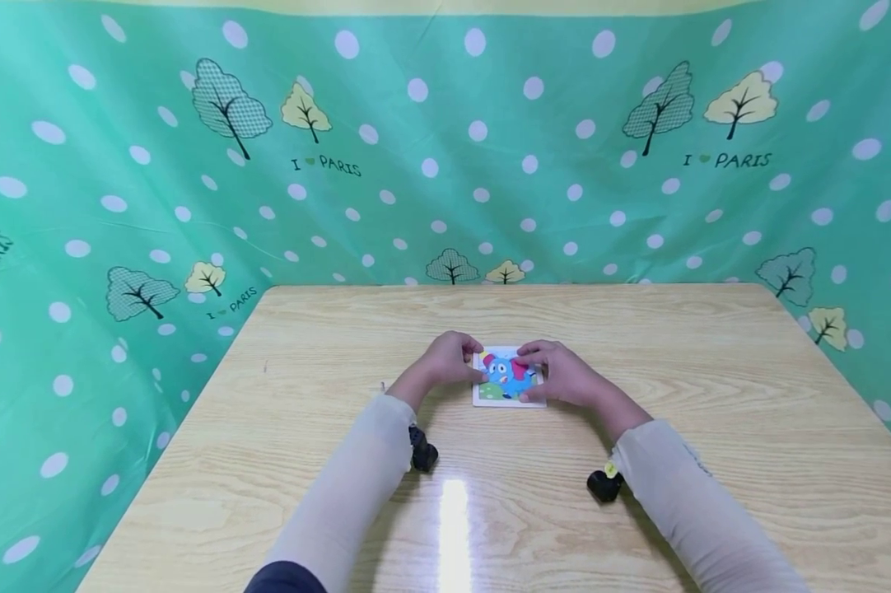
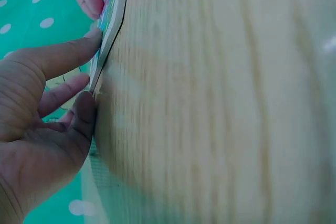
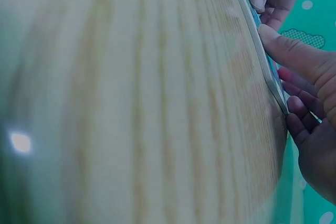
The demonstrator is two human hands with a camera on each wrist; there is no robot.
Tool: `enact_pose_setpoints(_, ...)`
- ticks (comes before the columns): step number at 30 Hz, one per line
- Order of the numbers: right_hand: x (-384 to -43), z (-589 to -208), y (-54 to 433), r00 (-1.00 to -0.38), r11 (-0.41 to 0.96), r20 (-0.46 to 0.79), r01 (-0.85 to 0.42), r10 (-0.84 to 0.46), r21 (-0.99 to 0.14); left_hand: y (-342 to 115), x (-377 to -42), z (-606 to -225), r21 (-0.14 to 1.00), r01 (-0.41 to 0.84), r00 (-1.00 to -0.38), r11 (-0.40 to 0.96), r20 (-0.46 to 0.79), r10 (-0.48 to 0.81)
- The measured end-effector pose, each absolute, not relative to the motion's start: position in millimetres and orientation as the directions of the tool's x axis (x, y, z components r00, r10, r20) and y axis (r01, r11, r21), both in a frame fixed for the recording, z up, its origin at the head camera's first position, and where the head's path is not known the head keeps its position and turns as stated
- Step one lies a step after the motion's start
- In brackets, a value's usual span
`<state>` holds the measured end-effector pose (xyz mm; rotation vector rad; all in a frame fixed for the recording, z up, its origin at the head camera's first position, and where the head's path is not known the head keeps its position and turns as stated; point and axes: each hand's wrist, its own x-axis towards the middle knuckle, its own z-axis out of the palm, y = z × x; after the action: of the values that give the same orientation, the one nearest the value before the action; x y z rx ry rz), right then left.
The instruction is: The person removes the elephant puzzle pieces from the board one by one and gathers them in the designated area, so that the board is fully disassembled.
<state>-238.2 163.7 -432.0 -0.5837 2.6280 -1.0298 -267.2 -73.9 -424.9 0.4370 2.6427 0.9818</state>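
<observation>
A small flat picture board (image 1: 490,402) with a white border lies on the table, printed with a blue cartoon elephant, pink patches and a green mound. My left hand (image 1: 451,357) holds its left side, the thumb over the picture and the fingers by the far corner. On the right side, my right hand (image 1: 562,373) grips it between thumb and fingers, covering part of the elephant. From the left wrist, the board (image 2: 116,20) shows edge-on with my left thumb on its face. In the right wrist view the fingers (image 3: 298,121) touch the board's corner.
A pale wood-grain table (image 1: 327,486) lies under both arms, with a bright light reflection near its front. A green dotted cloth (image 1: 445,148) printed with trees hangs behind and beside it. Black wrist cameras (image 1: 423,451) sit below both wrists.
</observation>
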Motion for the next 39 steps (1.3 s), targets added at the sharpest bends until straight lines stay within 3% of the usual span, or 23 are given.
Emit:
enact_pose_setpoints(9, -238, -433, 163, -0.88, 0.658, -0.089, -0.277, -0.466, -0.701, -71, -271, -425, 0.601, 0.29, -0.878, 0.745, -0.143, 0.457)
enact_pose_setpoints(18, -239, -434, 164, -0.876, 0.662, -0.079, -0.297, -0.476, -0.688, -63, -271, -423, 0.589, 0.254, -0.892, 0.767, -0.165, 0.422)
enact_pose_setpoints(29, -238, -433, 164, -0.879, 0.668, -0.082, -0.293, -0.469, -0.683, -66, -269, -427, 0.483, 0.307, -0.896, 0.82, -0.145, 0.42)
enact_pose_setpoints(39, -238, -434, 165, -0.881, 0.667, -0.074, -0.296, -0.467, -0.684, -67, -266, -428, 0.524, 0.319, -0.891, 0.79, -0.118, 0.438)
